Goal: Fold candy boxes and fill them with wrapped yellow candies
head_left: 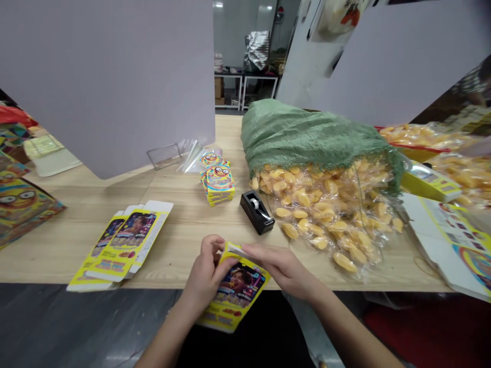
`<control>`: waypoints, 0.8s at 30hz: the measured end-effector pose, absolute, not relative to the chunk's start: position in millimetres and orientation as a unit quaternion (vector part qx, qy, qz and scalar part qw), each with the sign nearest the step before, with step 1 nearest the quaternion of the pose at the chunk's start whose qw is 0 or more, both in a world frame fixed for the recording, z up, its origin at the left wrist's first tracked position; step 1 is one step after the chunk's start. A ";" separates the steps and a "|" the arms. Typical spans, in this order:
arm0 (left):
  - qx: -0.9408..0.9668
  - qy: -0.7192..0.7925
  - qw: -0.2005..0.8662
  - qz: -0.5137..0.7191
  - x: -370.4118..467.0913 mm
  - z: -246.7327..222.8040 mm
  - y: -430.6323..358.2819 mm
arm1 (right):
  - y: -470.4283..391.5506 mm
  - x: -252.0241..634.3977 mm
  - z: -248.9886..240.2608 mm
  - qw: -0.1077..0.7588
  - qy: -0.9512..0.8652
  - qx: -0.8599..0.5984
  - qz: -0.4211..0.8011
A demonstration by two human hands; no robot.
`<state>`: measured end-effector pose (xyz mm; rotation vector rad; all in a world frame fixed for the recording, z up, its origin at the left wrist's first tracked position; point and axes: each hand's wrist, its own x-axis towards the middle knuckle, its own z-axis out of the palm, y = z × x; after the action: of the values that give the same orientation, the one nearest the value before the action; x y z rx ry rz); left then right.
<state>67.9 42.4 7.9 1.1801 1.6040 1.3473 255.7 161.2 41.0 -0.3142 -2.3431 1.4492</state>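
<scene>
My left hand (207,273) grips a yellow printed cardboard box (240,296) by its upper left side, with the thumb on the front and the fingers behind. The box is tilted over the table's front edge, and a pale flap shows at its top. Across its top right edge lies my right hand (280,263), fingers held together against the flap; its thumb is hidden. To the left, several flat yellow boxes (128,240) of the same print lie overlapped. A black tape dispenser (257,212) stands just beyond my hands.
A green woven sack (307,133) spills clear-wrapped yellow pieces (322,214) over the right side. Small printed packs (218,184) are stacked mid-table beside clear plastic sleeves (190,156). An open carton (452,240) lies far right, a printed display box (23,207) far left. Grey panels (126,76) rise behind.
</scene>
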 end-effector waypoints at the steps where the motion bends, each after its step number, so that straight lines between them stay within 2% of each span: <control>1: 0.452 0.621 0.368 0.524 68.8 7.4 42.6 | 161.9 256.1 43.4 0.173 -0.826 -0.089 0.529; 3: 0.440 0.627 0.379 0.519 70.4 6.9 42.8 | 163.0 254.7 47.3 0.156 -0.796 -0.090 0.578; 7: 0.429 0.661 0.360 0.499 72.3 9.6 42.8 | 160.2 245.7 47.7 0.151 -0.738 -0.217 0.621; 14: 0.419 0.643 0.385 0.512 72.4 13.1 41.1 | 155.4 240.4 55.1 0.130 -0.866 -0.201 0.438; 19: 0.431 0.619 0.402 0.519 73.7 13.2 37.5 | 164.7 239.5 53.5 0.149 -0.884 -0.177 0.406; 24: 0.543 0.623 0.301 0.476 69.3 18.0 37.1 | 158.1 243.8 50.0 0.169 -0.891 -0.135 0.399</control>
<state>69.3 37.1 18.0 1.4422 1.6529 1.2627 243.8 158.1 50.0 -0.3832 -2.5335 1.1346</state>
